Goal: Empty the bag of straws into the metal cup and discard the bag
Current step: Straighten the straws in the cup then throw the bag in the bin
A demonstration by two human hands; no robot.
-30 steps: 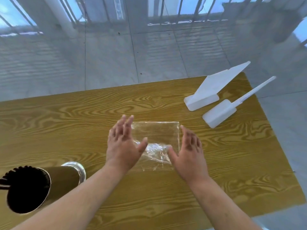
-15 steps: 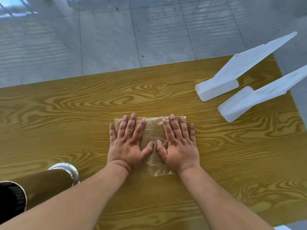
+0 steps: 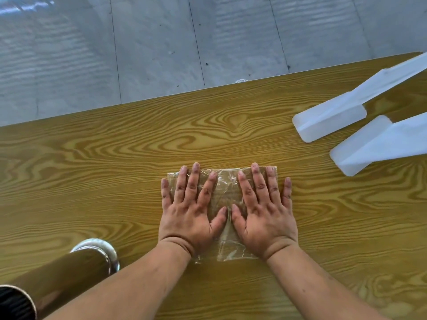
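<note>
**Both hands flat on clear bag, bag on table**

Left hand [image 3: 191,211] and right hand [image 3: 263,213] lie palm-down, side by side, on the clear plastic bag [image 3: 227,188]; fingers straight and spread, nothing gripped or pinched; thumb tips nearly meet in the gap between the hands. The bag lies flat and crinkled on the wood-grain table [image 3: 115,169], directly under both palms; its far edge sits at the fingertips, its near edge sticks out between the wrists; both little fingers rest on bare wood just outside the bag's side edges.

The metal cup [image 3: 69,276] is left of the left forearm, close beside it and well apart from the bag; its shiny wall mirrors the wood; dark ridged shapes [image 3: 12,306] fill its mouth at the frame corner, too cropped to tell what they are.

Two white plastic paddle-shaped pieces [image 3: 330,121] [image 3: 369,146] lie ahead and to the right of the right hand, near each other, handles running out of frame. Grey tiled floor [image 3: 138,54] lies beyond the table's far edge.
</note>
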